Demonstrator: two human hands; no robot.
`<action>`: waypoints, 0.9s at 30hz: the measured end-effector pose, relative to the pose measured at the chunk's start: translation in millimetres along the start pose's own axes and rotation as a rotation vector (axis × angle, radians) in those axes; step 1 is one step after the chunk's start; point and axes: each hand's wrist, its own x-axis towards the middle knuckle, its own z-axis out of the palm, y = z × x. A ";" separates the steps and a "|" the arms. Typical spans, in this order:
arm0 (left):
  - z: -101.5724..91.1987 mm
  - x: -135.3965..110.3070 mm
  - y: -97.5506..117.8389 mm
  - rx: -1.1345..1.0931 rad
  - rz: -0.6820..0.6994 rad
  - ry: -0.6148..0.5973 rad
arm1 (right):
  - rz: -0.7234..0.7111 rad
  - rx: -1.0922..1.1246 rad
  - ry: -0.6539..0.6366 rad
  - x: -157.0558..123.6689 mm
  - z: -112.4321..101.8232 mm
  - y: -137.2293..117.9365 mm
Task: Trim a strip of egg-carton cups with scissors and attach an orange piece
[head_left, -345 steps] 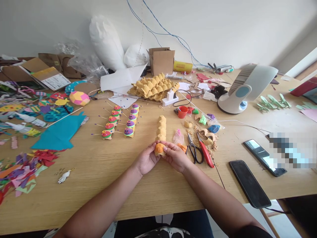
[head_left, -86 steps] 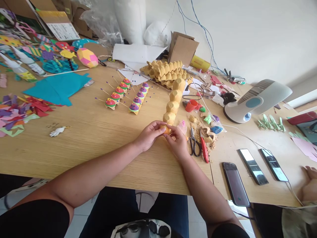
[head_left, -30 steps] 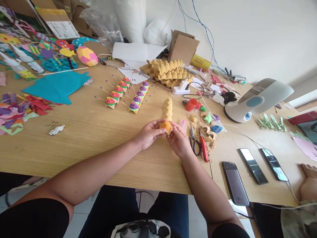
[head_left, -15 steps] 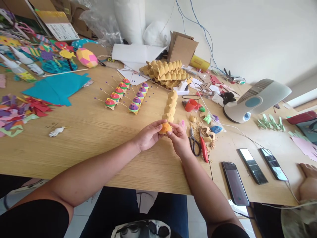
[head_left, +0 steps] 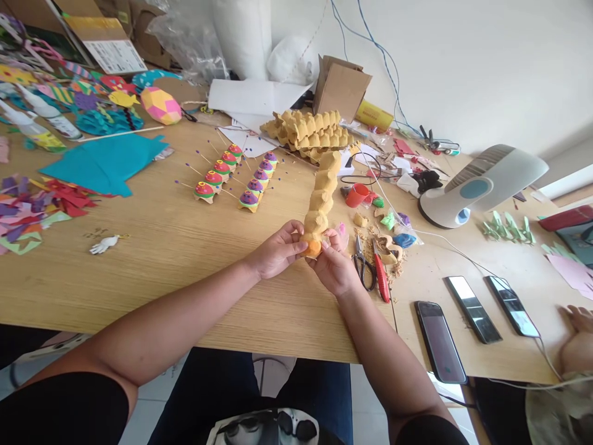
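A strip of yellow egg carton [head_left: 320, 191] points away from me, its near end held between both hands. Orange clay [head_left: 314, 248] covers the cup at that near end. My left hand [head_left: 277, 252] pinches the strip from the left, thumb beside the orange cup. From the right, my right hand [head_left: 334, 262] grips the same end with its thumb at the clay. Just right of that hand lie black-handled scissors [head_left: 364, 266] and a red-handled cutter [head_left: 381, 275]. Beyond my left hand stand two decorated carton strips, a red and green one [head_left: 217, 174] and a purple one [head_left: 258, 182].
Stacked egg cartons [head_left: 308, 131] lie at the back. Colored clay lumps [head_left: 389, 220], a red cup [head_left: 357, 194] and a white device [head_left: 472, 188] stand to the right. Several phones [head_left: 440, 343] lie front right, near another person's hand [head_left: 579, 318]. Teal felt [head_left: 109, 162] and paper scraps [head_left: 41, 207] are left.
The far end of the carton strip has tipped upward, turning the orange cup more toward me. Both hands have shifted their fingers slightly around the near end.
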 end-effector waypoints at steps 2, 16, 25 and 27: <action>0.4 -0.8 0.3 -0.031 -0.020 -0.006 | -0.026 -0.018 -0.002 -0.4 0.7 -1.0; 1.4 0.2 -4.9 -0.008 -0.041 0.047 | -0.119 -0.096 -0.005 -2.5 7.6 -2.4; 1.1 0.8 -4.7 0.085 -0.006 0.074 | -0.098 -0.088 0.013 -1.0 6.8 -2.3; 1.2 1.0 -5.1 0.084 0.006 0.066 | -0.103 -0.094 0.000 -0.9 5.8 -2.0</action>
